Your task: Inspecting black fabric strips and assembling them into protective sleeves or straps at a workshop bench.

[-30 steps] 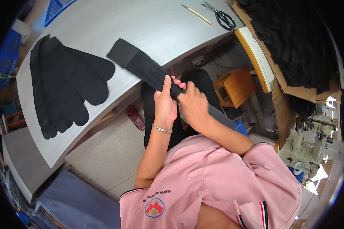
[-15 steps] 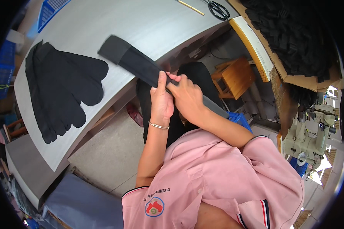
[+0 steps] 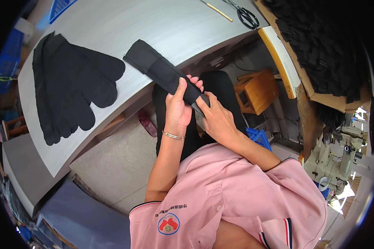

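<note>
Your left hand (image 3: 178, 106) is clamped around a black cloth strip (image 3: 158, 68), its thumb laid along the upper face and its fingertips showing past the far edge. Your right hand (image 3: 218, 120) touches the strip's lower end, fingers bent, beside a dark grey part (image 3: 198, 108); its thumb is hidden, so I cannot tell whether it is gripping. Both hands are close together above your lap. The strip slants up and to the left from them, its wider, folded-looking end over the near edge of the pale grey desk (image 3: 178, 29).

On the desk to your left, black cloth pieces (image 3: 70, 87) with rounded lobes lie overlapped in a fan. Near the far right corner are a slim yellow-handled tool (image 3: 219, 12) and black-handled scissors (image 3: 247, 18), just apart.

To your right, an open cardboard box (image 3: 328, 101) holds a heap of black pieces (image 3: 316, 50). Below the box's level are a wooden stool (image 3: 259, 91) and a blue crate (image 3: 257, 137); farther right stands a pale sewing machine (image 3: 334, 155).
</note>
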`<state>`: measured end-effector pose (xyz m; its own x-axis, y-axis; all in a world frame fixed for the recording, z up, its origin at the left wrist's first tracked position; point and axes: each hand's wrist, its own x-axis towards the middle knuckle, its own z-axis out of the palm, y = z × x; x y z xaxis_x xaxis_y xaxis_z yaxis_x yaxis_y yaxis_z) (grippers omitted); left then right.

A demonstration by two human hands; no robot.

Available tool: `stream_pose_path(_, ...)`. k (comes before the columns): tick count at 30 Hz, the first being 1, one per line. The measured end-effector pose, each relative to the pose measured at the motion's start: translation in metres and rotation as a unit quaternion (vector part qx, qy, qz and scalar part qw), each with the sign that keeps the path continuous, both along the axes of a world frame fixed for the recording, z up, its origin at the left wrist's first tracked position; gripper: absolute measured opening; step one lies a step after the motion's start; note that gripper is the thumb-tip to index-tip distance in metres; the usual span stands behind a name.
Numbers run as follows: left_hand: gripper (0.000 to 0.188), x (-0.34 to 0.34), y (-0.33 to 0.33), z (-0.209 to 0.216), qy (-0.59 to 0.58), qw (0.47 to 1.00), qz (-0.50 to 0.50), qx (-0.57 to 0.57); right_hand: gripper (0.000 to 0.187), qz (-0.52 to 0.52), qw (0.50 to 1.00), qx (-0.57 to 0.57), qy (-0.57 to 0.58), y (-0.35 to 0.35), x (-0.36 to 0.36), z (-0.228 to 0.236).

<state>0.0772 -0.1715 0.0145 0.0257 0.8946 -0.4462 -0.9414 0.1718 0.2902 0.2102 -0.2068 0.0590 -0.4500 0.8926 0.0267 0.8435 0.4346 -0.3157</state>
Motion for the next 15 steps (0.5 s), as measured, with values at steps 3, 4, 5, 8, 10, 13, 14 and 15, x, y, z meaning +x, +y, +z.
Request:
stream_pose_path(3,0.030,0.004,-0.002,-0.004,0.011,1.000,-0.002,0.012,0.044,-0.025,0.997,-0.048,0.046,0.008,-0.009,-0.003)
stream_pose_path(4,0.031,0.005,-0.001,-0.004,0.022,1.000,-0.003,0.019,0.038,-0.026,0.996,-0.072,0.035,0.018,-0.015,-0.008)
stream_pose_path(5,0.031,0.006,-0.001,-0.005,0.023,1.000,-0.003,0.019,0.033,-0.026,0.995,-0.095,0.024,0.028,-0.020,-0.014)
stream_pose_path(8,0.033,0.005,0.003,-0.002,0.081,0.996,-0.017,0.022,0.025,0.002,0.994,-0.111,0.001,0.048,-0.023,-0.025)
stream_pose_path(10,0.034,0.006,0.000,-0.006,0.061,0.998,-0.019,0.024,0.023,0.025,0.994,-0.110,-0.001,0.047,-0.023,-0.023)
stream_pose_path(13,0.036,0.007,-0.002,-0.008,0.032,0.999,-0.008,0.018,0.042,0.015,0.999,-0.030,0.023,0.018,-0.010,-0.006)
stream_pose_path(14,0.036,0.003,-0.001,-0.006,0.029,1.000,-0.002,-0.004,0.052,0.011,1.000,-0.023,-0.010,0.006,-0.007,-0.002)
stream_pose_path(15,0.037,0.001,-0.001,-0.004,0.026,0.999,0.001,-0.023,0.063,0.004,0.999,-0.012,-0.043,-0.002,-0.005,0.002)
